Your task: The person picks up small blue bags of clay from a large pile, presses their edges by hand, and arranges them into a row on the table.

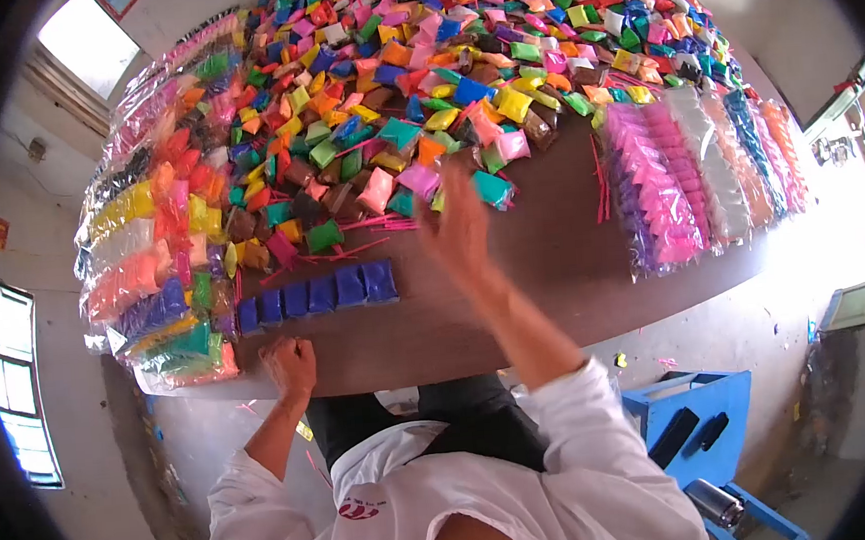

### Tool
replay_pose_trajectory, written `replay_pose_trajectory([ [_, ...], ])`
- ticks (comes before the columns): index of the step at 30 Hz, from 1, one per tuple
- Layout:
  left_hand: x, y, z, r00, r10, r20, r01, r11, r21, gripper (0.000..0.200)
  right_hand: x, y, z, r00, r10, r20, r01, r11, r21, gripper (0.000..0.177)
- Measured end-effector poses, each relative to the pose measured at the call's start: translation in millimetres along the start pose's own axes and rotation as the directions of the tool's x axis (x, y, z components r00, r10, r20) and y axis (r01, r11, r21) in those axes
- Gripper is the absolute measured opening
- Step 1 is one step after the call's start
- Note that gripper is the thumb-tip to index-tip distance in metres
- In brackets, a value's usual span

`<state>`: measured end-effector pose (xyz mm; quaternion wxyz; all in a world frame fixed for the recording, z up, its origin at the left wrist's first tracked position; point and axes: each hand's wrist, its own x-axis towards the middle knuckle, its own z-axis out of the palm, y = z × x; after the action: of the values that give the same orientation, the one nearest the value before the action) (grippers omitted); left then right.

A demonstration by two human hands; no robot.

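A row of several dark blue packets (322,293) lies side by side on the brown table, near its front edge. My left hand (290,366) rests just below the row's left end, closed in a fist; whatever its fingers may hold is hidden. My right hand (457,226) reaches forward over the table to the near edge of a big heap of small coloured packets (420,90). Motion smears its fingers, so their grip cannot be made out. Close to it lie a purple packet (418,181) and a teal packet (493,189).
Clear bags of packets (131,261) are stacked along the table's left side. More filled bags (663,189) lie in rows at the right. Pink strips (389,223) are scattered by the heap. A blue stool (699,417) stands on the floor at right, a metal flask (715,503) beside it.
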<state>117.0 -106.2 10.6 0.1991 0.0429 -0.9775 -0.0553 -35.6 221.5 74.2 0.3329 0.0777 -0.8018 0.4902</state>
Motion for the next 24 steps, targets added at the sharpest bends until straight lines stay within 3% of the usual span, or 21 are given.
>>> replay_pose_trajectory([
  [2,4,1,-2,1.0,0.006,0.027,-0.007,0.999,0.031,0.02,61,25,-10,0.966,-0.259,-0.007,0.25,0.94,-0.23,0.053],
  [4,7,6,-10,0.999,0.019,0.025,-0.019,1.0,-0.023,0.018,95,51,-17,0.963,-0.2,0.178,0.259,0.865,-0.43,0.055],
  [8,8,6,-8,0.989,0.11,-0.102,-0.115,0.992,-0.048,0.017,95,122,-36,0.911,0.022,0.413,0.243,0.779,-0.578,0.055],
  [11,1,-2,-2,0.999,-0.001,0.037,0.002,0.999,-0.042,0.019,88,116,-55,0.9,0.128,0.418,0.191,0.746,-0.638,0.055],
  [15,7,2,-9,0.998,0.058,0.032,-0.055,0.995,-0.086,0.019,93,116,-83,0.915,0.14,0.377,0.134,0.778,-0.613,0.046],
  [16,8,2,-8,0.997,0.08,0.016,-0.079,0.995,-0.068,0.019,93,123,-84,0.954,0.035,0.299,0.162,0.776,-0.61,0.043],
  [19,8,3,-11,0.995,0.095,0.02,-0.094,0.995,-0.042,0.018,124,127,-83,0.973,0.043,0.228,0.081,0.856,-0.511,0.042],
  [23,6,2,-9,0.998,0.051,0.031,-0.049,0.998,-0.049,0.018,157,128,-42,0.99,-0.008,0.139,0.079,0.851,-0.519,0.054],
  [24,6,3,-9,0.998,0.054,0.014,-0.053,0.997,-0.052,0.018,162,128,-28,0.982,0.047,0.183,0.059,0.844,-0.532,0.059],
])
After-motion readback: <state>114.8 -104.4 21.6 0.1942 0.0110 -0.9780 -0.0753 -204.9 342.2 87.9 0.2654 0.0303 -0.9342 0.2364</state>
